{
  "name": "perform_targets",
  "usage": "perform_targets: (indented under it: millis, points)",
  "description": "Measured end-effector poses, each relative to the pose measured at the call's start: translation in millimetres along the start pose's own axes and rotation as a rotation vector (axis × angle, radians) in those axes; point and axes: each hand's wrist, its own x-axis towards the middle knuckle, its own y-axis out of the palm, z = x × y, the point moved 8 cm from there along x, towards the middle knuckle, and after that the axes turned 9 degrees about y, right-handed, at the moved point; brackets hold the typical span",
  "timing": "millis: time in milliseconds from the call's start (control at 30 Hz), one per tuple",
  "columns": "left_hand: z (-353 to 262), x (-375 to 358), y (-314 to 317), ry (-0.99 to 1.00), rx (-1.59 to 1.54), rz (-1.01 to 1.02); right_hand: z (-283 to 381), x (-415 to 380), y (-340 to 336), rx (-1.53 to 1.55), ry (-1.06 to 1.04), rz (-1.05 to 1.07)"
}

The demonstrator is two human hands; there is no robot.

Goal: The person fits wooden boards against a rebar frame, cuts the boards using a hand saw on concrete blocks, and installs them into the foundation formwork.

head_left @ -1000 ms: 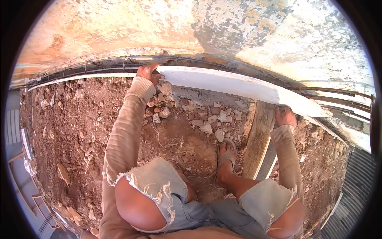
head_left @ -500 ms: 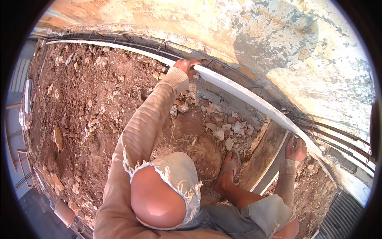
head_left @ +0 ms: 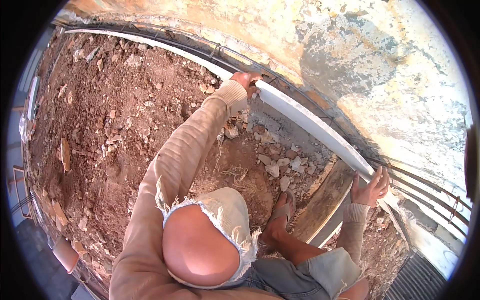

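Observation:
A long white board (head_left: 310, 121) runs on edge along the base of the weathered wall, from far left to lower right. My left hand (head_left: 246, 81) is closed over its top edge near the middle. Towards the right end, my right hand (head_left: 370, 189) has its thumb and fingers on either side of the board, closed on it. Metal rebar (head_left: 215, 54) lies between the board and the wall. Below the board and left of my right hand, a wooden plank (head_left: 327, 197) slopes down towards my foot.
Reddish soil with rubble (head_left: 110, 110) fills the left side. Broken stones (head_left: 287, 162) lie near my sandalled foot (head_left: 281, 215). Loose rebar ends (head_left: 430, 187) stick out at the right, above a corrugated sheet (head_left: 415, 277) at lower right.
My right hand has risen from beside the plank to the board's edge, its fingers now over it. My left hand stays on the board; the view has shifted slightly.

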Motion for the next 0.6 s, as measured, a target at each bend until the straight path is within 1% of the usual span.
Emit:
perform_targets:
  millis: [67, 100, 167, 300, 333, 367, 433, 467, 600]
  points:
    - [-4, -2, 0, -0.06, -0.028, 0.071, -1, -4, 5, -0.033, 0.017, -0.01]
    - [-3, -2, 0, -0.038, 0.006, 0.016, -1, -7, 9, -0.047, 0.024, -0.01]
    - [-11, -4, -5, -0.057, 0.003, 0.032, -6, -10, 21, -0.166, 0.108, 0.067]
    - [-5, -1, -1, -0.053, 0.005, 0.045, -11, -5, 27, -0.155, 0.092, 0.095]
    - [-4, -2, 1, -0.084, 0.034, 0.085, -10, -3, 26, -0.144, 0.09, 0.077]
    - [-1, -3, 2, -0.177, 0.02, 0.092, -12, -4, 26, -0.163, 0.099, 0.08]
    - [2, -1, 6, -0.189, 0.076, 0.082, -15, -3, 27, -0.155, 0.114, 0.114]
    - [8, 1, 10, -0.151, -0.009, 0.045, -15, -2, 24, -0.141, 0.106, 0.084]
    - [5, 0, 7, -0.053, -0.073, -0.006, -17, 8, 16, -0.097, 0.092, 0.06]
